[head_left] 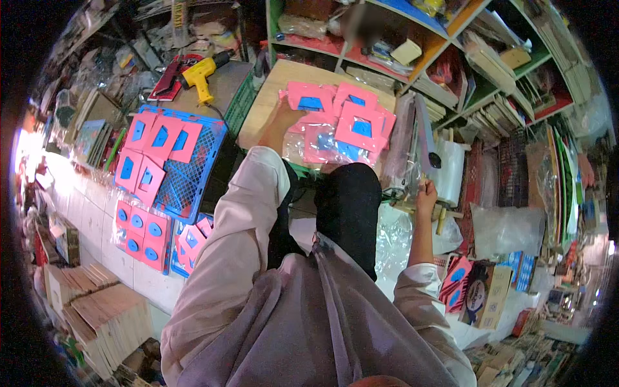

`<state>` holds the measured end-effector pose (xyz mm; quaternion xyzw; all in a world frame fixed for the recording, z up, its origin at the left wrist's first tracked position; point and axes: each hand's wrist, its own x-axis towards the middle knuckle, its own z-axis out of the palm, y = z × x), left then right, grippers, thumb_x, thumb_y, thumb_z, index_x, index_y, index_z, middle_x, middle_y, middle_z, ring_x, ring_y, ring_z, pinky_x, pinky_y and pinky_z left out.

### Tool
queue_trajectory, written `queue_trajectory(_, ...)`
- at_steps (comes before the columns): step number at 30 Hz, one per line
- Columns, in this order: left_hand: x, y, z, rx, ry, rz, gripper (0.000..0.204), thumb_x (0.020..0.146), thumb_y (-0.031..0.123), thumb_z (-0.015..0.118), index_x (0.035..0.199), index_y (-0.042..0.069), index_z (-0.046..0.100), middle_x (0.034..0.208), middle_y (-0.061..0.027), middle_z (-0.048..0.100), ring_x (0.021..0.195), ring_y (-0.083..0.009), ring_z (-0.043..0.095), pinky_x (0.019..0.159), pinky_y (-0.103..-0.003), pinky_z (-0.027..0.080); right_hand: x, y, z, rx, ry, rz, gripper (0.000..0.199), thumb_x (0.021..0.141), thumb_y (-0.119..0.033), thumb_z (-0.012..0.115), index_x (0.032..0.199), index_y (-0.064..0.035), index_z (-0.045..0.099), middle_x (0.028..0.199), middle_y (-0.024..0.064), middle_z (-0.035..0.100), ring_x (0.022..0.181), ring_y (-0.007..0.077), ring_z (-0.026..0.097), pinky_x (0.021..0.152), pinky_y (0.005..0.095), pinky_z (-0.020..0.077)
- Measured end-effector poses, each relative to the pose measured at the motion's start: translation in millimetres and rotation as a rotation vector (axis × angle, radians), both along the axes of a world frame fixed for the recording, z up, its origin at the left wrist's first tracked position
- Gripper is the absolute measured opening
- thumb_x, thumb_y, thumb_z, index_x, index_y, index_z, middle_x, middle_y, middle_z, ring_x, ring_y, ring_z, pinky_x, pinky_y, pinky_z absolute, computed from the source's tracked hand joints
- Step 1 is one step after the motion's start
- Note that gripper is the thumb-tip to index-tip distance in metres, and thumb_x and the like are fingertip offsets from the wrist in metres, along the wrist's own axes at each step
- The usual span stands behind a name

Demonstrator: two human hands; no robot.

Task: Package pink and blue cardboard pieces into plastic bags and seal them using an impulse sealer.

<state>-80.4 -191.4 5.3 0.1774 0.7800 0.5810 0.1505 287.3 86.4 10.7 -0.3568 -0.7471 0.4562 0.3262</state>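
Pink cards (345,132) overlap on the table (258,109), beyond a blue crate (184,184).

Yel. pistol-grip tool (201,77) on L table (233,87), multi-col. shelving (431,64) top R, cardbd. box (496,297) lower R

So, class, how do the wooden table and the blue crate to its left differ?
Colour: the table is pale wood, while the crate is blue.
Surface: the table has a solid top; the crate shows an open mesh.
Layout: cards lie in an overlapping pile on the table, but in two rows on the crate.
Hands: the left hand is at the table's cards; neither hand is at the crate.
Shared: both bear pink cards with blue patches.
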Motion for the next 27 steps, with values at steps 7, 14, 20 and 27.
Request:
queue_trajectory(7, -5, -23, -11, 0.064, -0.242, -0.112, 0.062, 0.067, 0.015, 0.069, 0.122, 0.004, 0.040, 0.108, -0.0113, 0.055, 0.097, -0.0252, 0.054, 0.075, -0.045, 0.046, 62, 113, -7, -0.247, 0.287, -0.394, 0.004, 0.082, -0.008, 0.051, 0.078, -0.0092, 0.051, 0.070, 0.0018, 0.050, 0.060, 0.0146, 0.048, 0.050, 0.0264, 0.0392)
queue_trajectory(14, -4, -23, -7, -0.232, -0.460, 0.080, 0.096, 0.066, 0.019, 0.073, 0.136, 0.007, 0.008, 0.123, -0.0157, 0.044, 0.106, -0.0325, 0.049, 0.072, -0.054, 0.046, 140, 178, 38, -0.733, 0.873, -0.849, 0.015, 0.083, -0.007, 0.043, 0.095, -0.0003, 0.048, 0.091, 0.0132, 0.052, 0.082, 0.0257, 0.052, 0.068, 0.0361, 0.0472)
queue_trajectory(20, -6, -20, -18, -0.346, -0.406, 0.135, 0.096, 0.065, 0.020, 0.075, 0.136, 0.007, 0.012, 0.127, -0.0158, 0.040, 0.106, -0.0320, 0.049, 0.069, -0.049, 0.051, 164, 160, 45, -0.733, 0.731, -0.964, 0.030, 0.085, -0.015, 0.042, 0.110, 0.0016, 0.045, 0.105, 0.0165, 0.052, 0.094, 0.0314, 0.053, 0.079, 0.0443, 0.0491)
queue_trajectory(27, -2, -20, -22, -0.138, -0.450, 0.087, 0.087, 0.057, 0.022, 0.079, 0.128, 0.007, 0.031, 0.118, -0.0119, 0.046, 0.098, -0.0305, 0.053, 0.066, -0.046, 0.054, 163, 17, -44, -0.515, 0.402, -0.551, 0.024, 0.083, -0.014, 0.055, 0.106, -0.0073, 0.049, 0.099, 0.0038, 0.050, 0.089, 0.0145, 0.048, 0.075, 0.0329, 0.0446)
